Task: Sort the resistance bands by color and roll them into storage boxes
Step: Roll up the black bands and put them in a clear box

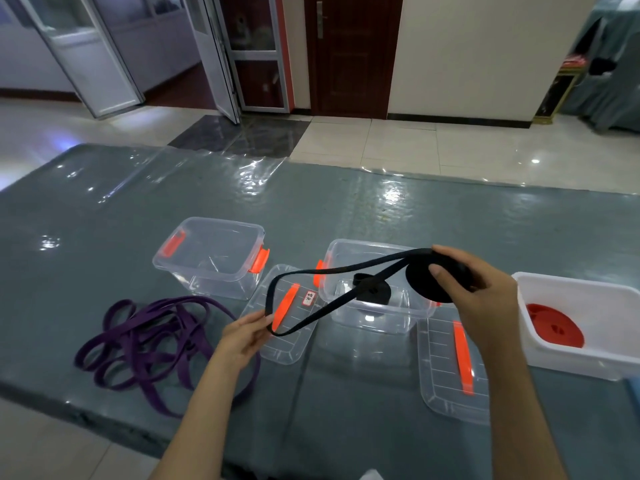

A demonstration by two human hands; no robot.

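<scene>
A: Status?
B: Right hand (464, 289) clamps black band (349, 268) roll, centre-right, above clear box (372, 318). Left hand (244, 336) apparently pinches loop end. Purple bands (145, 344) piled lower left.

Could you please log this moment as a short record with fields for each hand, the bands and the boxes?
right hand: grip on a partly rolled black flat band
left hand: pinches that band's loose loop
purple bands: unrolled heap on the table, left
left clear plastic box: open, holds no band
middle clear plastic box: one black roll inside
white tub: red roll inside
</scene>
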